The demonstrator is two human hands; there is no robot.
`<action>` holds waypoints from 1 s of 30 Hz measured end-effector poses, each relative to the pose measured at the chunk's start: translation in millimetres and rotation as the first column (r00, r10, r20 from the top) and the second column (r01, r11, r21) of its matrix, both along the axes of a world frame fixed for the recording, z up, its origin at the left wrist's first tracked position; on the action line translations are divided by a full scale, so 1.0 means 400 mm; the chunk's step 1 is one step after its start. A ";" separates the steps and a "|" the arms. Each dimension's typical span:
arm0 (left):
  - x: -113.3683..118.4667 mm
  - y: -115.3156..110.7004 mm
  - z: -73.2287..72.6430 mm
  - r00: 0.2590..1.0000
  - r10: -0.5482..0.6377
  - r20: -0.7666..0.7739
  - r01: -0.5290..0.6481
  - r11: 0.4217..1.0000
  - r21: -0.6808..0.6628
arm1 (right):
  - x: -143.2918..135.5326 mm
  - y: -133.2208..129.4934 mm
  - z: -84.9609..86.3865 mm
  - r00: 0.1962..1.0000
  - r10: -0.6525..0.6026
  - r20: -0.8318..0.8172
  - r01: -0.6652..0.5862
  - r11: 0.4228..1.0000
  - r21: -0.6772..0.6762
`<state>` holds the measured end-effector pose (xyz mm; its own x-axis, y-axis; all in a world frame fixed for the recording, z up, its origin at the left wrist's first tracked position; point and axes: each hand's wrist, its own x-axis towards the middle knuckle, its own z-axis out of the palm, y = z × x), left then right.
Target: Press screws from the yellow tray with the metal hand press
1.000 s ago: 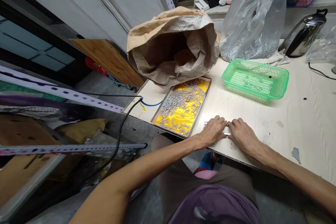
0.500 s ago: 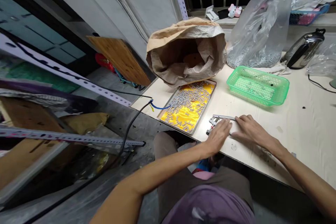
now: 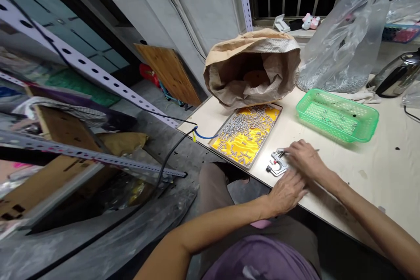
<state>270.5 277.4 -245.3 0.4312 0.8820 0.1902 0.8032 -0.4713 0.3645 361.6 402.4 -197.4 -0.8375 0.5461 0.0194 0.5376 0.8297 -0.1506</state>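
Observation:
Metal pliers (image 3: 280, 167) with a C-shaped jaw, a dark spring and a small red part lie on the table near its front edge, jaw pointing left. My left hand (image 3: 285, 193) is closed at the lower handle, its fingers together; most of that handle is hidden. Over the upper handle, close to the spring, is my right hand (image 3: 308, 159). Its fingers are smeared by motion, so their grip does not show. Left of the pliers, a shallow tray (image 3: 250, 167) with a yellow lining holds many small metal screw-like pieces (image 3: 241, 124).
A green plastic basket (image 3: 372, 133) with a few small metal pieces stands beyond my right hand. Behind the tray is an open paper sack (image 3: 223, 70). A clear bag (image 3: 348, 48) of metal pieces and a steel kettle (image 3: 398, 72) stand at the back. A black cable (image 3: 170, 157) crosses the table's left edge.
My left hand has moved back off the tool's head towards the lower handle. My right hand has moved left over the upper handle, uncovering the handle's end. The view has shifted left.

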 end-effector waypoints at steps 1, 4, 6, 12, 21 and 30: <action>-0.004 -0.008 -0.004 0.999 -0.036 -0.005 0.036 0.999 -0.008 | -0.029 -0.019 0.001 0.995 0.097 -0.001 -0.097 0.995 -0.014; -0.038 -0.048 -0.011 0.992 -0.128 -0.013 0.128 0.992 -0.011 | -0.101 -0.064 -0.009 0.962 0.272 0.030 -0.272 0.962 -0.001; -0.090 -0.071 -0.003 0.991 -0.131 -0.013 0.131 0.991 0.012 | -0.128 -0.074 -0.021 0.952 0.297 0.076 -0.299 0.954 0.017; -0.338 -0.042 0.064 0.896 0.444 -0.022 -0.439 0.891 0.113 | -0.125 -0.059 -0.040 0.948 0.313 0.065 -0.316 0.947 0.054; -0.427 0.079 0.078 0.846 0.503 -0.177 -0.513 0.858 -0.014 | -0.097 -0.038 -0.025 0.952 0.207 -0.225 -0.218 0.976 -0.024; -0.362 0.179 0.083 0.810 0.479 -0.337 -0.542 0.832 -0.121 | 0.108 0.223 0.105 0.876 -0.331 -0.352 0.427 0.871 0.243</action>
<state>125.7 349.1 -211.9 -0.0864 0.9935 -0.0745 0.9874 0.0954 0.1264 404.7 491.8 -155.4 -0.4960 0.7459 0.4446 0.7908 0.5995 -0.1236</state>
